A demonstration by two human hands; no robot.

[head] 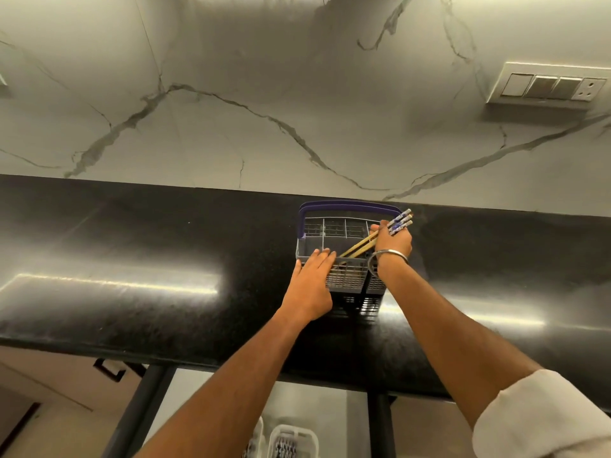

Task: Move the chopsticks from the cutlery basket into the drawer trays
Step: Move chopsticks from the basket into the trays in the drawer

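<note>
Chopsticks, a wooden bundle with blue-patterned tops, sit gripped in the right hand, tips inside the grey purple-handled plastic cutlery basket that the left hand steadies flat-fingered, so the white drawer trays below the basket await everything.

Bare countertop (basket aside)

The tabletop is black polished stone, glossy with bright reflections. The wall looks like smooth white marble with grey veins. The cutlery basket is grey plastic grid. The chopsticks look like pale wood with glossy patterned ends. A bracelet is shiny metal.
</note>
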